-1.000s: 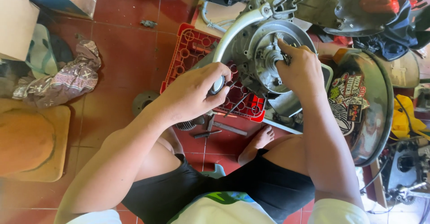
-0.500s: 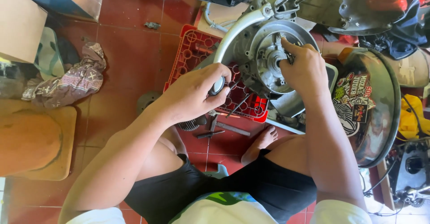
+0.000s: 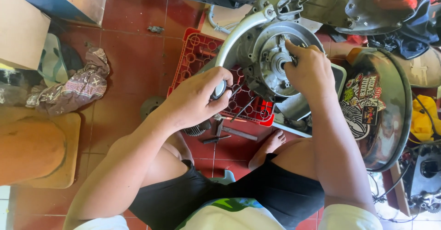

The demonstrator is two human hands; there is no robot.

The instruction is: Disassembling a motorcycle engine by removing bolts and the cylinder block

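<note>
Left hand (image 3: 195,101) grip closed around the lower end of the curved lever (image 3: 239,32). Right hand (image 3: 308,70) fingers pinched together on a small part at the engine housing (image 3: 268,51) hub, above the red crate (image 3: 197,55).

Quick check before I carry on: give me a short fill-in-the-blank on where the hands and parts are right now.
1. The left hand grips the end of a curved ____ lever.
2. The right hand works inside the round ____ engine housing.
3. The engine rests on a ____ plastic crate.
4. The floor is laid with red ____.

Missing words: white; grey; red; tiles
</note>
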